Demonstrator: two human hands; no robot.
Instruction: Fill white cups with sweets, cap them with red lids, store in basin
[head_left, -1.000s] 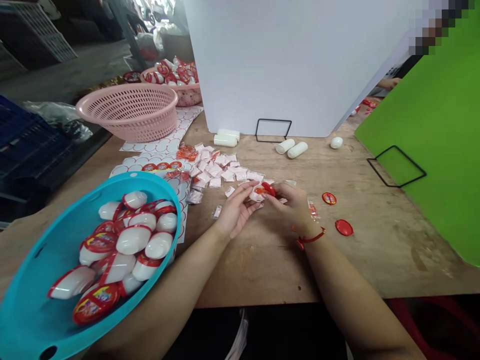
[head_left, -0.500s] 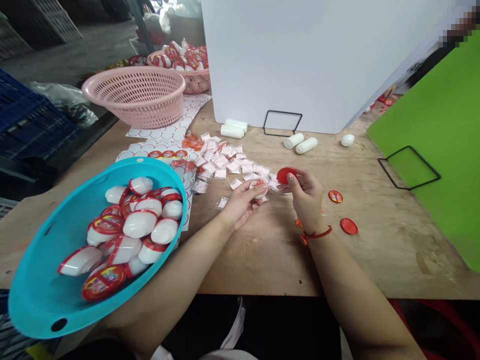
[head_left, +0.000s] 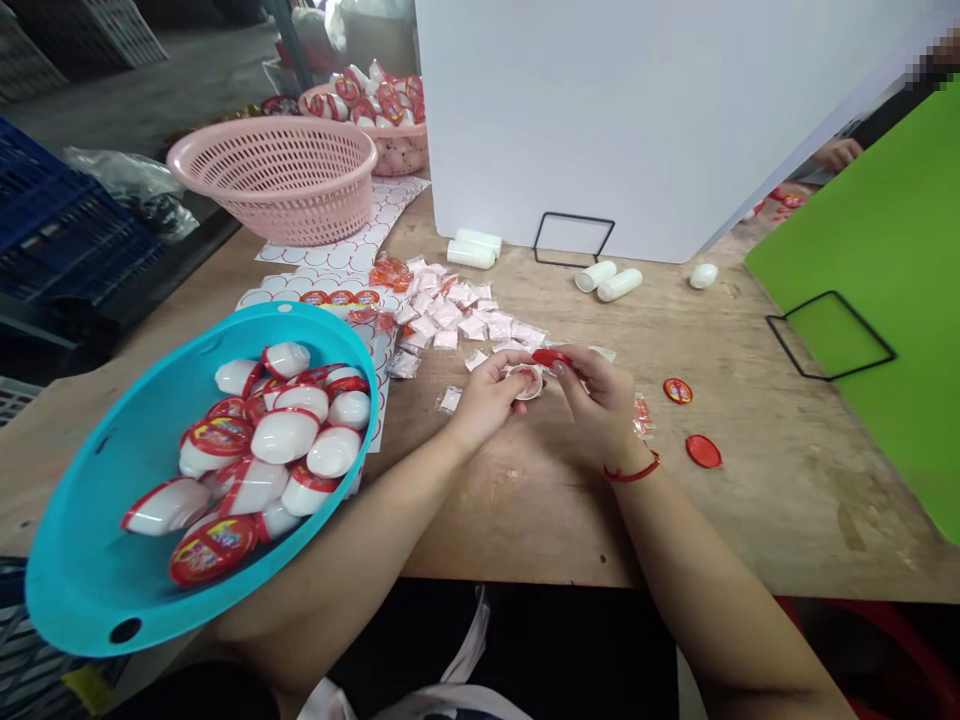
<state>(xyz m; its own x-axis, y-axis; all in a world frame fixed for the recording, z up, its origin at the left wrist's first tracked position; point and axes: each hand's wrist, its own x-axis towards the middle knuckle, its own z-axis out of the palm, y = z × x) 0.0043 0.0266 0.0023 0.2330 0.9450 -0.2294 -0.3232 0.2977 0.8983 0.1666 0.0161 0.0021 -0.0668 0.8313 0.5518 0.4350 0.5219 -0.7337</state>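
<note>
My left hand (head_left: 487, 400) is closed round a small white cup (head_left: 528, 383), its open side up with something pinkish inside. Just to the right, my right hand (head_left: 600, 400) pinches a red lid (head_left: 550, 357) above the cup's right rim. Small pale packets (head_left: 447, 315) lie heaped beyond my hands. A red lid with a printed label (head_left: 677, 391) and a plain red one (head_left: 703, 451) rest on the table to the right. An orange packet (head_left: 642, 415) lies beside my right wrist.
A blue basin (head_left: 82, 500) of white-and-red containers stands at the left. Pink baskets (head_left: 300, 215) are behind it. White tubes (head_left: 619, 285) lie before the white board (head_left: 600, 110); a green board (head_left: 892, 260) stands right. Another person's hand (head_left: 838, 153) shows behind.
My right hand has brought the red lid left and close to the cup, tilting it flatter. My left hand has shifted slightly right with the cup. The camera view has moved a little.
</note>
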